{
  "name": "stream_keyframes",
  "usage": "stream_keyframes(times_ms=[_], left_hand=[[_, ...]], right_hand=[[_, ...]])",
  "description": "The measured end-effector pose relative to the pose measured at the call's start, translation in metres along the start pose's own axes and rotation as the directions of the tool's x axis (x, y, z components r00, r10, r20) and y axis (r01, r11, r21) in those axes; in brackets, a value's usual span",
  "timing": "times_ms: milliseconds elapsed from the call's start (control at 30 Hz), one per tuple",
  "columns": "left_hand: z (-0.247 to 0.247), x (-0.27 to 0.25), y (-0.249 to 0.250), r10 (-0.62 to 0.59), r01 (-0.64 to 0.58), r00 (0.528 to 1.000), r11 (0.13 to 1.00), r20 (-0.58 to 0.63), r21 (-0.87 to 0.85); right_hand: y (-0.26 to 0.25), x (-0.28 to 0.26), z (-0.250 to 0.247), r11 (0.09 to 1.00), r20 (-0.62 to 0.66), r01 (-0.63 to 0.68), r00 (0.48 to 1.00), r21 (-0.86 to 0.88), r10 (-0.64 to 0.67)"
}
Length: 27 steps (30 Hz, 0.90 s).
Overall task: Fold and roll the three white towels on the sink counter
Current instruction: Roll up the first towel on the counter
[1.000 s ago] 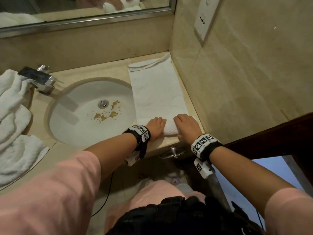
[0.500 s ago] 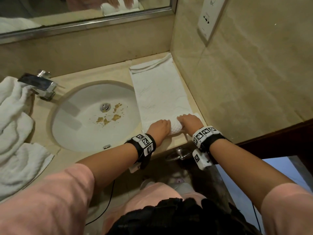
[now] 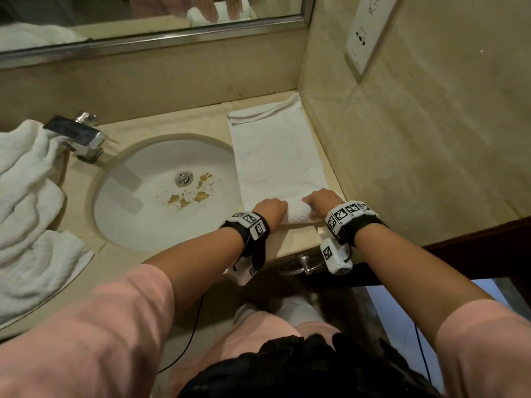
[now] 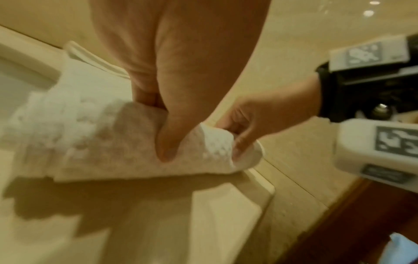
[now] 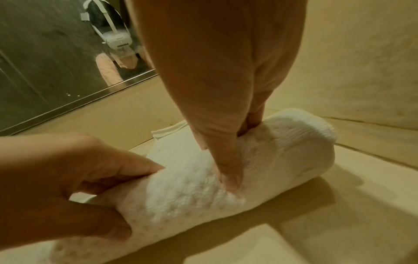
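side wall hemming right, sink basin open left

No words, brand names or numbers can be read anywhere. The wrist bands and the small white camera boxes under them carry only black-and-white square code patterns. The white wall plate bears a faint pictogram and a few small dark marks, too small to make out.

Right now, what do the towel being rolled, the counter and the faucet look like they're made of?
Towel being rolled: white cotton-like cloth, soft, with a dimpled weave. Counter: beige polished stone or a stone-look surface, smooth with a faint sheen. Faucet: shiny chromed metal, mirror-like on its boxy spout.
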<state>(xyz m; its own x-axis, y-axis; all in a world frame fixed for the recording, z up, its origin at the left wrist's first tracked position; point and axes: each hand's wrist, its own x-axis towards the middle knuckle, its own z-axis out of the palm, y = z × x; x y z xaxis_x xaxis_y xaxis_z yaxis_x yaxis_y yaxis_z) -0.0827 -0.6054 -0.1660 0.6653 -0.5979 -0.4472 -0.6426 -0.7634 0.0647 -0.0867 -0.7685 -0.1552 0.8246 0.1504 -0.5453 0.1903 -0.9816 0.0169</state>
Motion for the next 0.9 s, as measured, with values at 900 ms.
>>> stream_keyframes(times_ms=[900], left_hand=[[0.003, -0.016, -0.016, -0.018, -0.026, 0.988, 0.959, -0.153, -0.283]], right_hand=[[0.014, 0.021, -0.011, 0.931, -0.147, 0.064, 0.989, 0.359, -0.011]])
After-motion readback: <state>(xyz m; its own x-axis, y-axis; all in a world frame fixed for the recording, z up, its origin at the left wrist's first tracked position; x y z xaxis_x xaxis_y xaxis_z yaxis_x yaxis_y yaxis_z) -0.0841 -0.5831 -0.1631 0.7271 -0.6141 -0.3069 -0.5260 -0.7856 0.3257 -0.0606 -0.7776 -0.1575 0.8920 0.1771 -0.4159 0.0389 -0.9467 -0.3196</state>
